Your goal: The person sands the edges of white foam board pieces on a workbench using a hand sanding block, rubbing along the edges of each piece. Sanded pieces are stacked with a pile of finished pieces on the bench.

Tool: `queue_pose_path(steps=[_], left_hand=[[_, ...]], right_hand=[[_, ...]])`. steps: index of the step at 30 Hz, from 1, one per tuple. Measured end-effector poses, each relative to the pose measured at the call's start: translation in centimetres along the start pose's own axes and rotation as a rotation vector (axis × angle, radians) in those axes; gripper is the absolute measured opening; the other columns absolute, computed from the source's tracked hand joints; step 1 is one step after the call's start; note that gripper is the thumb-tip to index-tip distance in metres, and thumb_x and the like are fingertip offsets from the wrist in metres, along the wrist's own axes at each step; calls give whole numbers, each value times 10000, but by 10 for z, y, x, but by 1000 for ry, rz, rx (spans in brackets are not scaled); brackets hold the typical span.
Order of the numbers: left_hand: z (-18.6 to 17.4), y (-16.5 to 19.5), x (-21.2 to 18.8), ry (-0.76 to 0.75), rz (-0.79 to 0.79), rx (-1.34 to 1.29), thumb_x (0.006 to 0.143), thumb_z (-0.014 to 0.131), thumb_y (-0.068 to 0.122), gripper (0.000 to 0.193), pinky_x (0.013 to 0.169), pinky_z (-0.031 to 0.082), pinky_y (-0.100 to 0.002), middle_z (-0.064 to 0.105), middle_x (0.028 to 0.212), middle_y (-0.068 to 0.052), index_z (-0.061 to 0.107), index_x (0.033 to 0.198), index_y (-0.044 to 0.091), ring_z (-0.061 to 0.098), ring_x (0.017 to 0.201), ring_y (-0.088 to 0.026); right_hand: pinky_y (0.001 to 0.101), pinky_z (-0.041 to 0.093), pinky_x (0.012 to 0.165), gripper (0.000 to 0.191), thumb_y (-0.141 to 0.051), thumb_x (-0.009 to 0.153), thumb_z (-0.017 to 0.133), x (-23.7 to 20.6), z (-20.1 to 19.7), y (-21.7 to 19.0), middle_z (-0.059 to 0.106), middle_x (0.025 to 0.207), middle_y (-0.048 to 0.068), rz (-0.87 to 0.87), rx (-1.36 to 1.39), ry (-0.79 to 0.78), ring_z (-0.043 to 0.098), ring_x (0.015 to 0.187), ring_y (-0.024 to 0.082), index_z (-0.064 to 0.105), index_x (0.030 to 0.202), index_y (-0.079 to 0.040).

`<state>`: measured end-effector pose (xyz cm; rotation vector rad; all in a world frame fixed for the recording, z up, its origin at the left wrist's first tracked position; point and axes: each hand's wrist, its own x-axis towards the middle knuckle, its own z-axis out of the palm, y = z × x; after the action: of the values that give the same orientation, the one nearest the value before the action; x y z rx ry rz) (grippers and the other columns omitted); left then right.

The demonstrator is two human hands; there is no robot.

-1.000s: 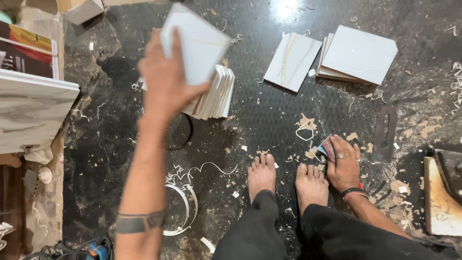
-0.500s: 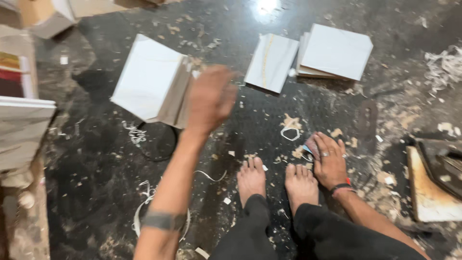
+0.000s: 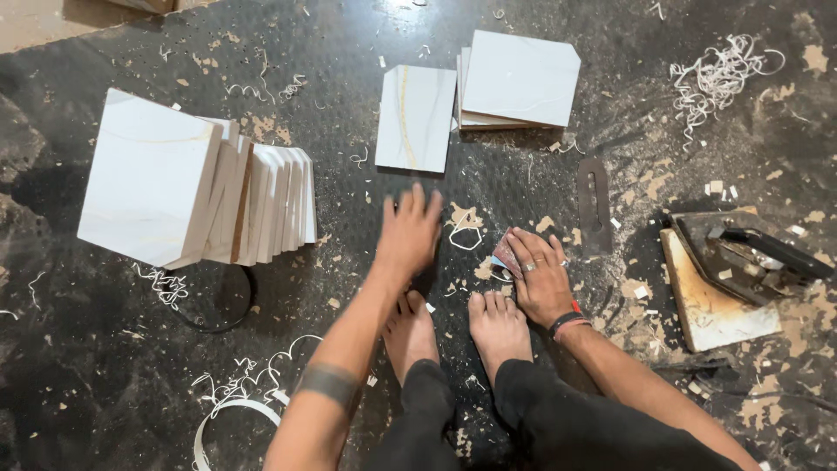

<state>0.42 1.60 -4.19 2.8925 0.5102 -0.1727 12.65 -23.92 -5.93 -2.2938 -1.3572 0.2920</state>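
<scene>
My left hand [image 3: 408, 234] hovers over the dark floor just beyond my bare feet [image 3: 453, 330], fingers spread and holding nothing. A row of white square panels [image 3: 196, 187] stands on edge to its left, apart from it. My right hand [image 3: 539, 275] rests on the floor beside my right foot, fingers pressed over a small reddish-grey pad [image 3: 506, 257]. A single white panel [image 3: 417, 118] lies flat ahead of my left hand, next to a low stack of white panels [image 3: 521, 80].
A clothes iron [image 3: 748, 255] sits on a scorched board [image 3: 711, 296] at the right. A dark flat metal tool [image 3: 594, 205] lies near my right hand. Curled white edge-band shavings [image 3: 719, 74] and a loose strip coil [image 3: 228, 410] litter the floor.
My left hand set the white panel it was holding against the standing row at the left, let go, and drew back toward my feet. My right hand stayed put.
</scene>
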Motion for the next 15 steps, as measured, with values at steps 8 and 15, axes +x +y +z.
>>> queue_pose_path(steps=[8, 15], left_hand=[[-23, -18, 17, 83, 3, 60, 908, 656, 216, 688, 1231, 241, -586, 358, 1639, -171, 442, 1561, 223, 294, 1530, -392], [-33, -42, 84, -153, -199, -70, 873, 670, 508, 873, 1151, 238, -628, 128, 1652, -267, 240, 1596, 278, 85, 1488, -522]], right_hand=[[556, 190, 1255, 652, -114, 888, 599, -1, -3, -2, 458, 1563, 100, 4, 11, -2, 411, 1450, 309, 445, 1522, -105], [560, 181, 1243, 645, -116, 892, 612, 1, -5, -2, 443, 1560, 105, 10, 10, -35, 396, 1449, 320, 444, 1515, -112]])
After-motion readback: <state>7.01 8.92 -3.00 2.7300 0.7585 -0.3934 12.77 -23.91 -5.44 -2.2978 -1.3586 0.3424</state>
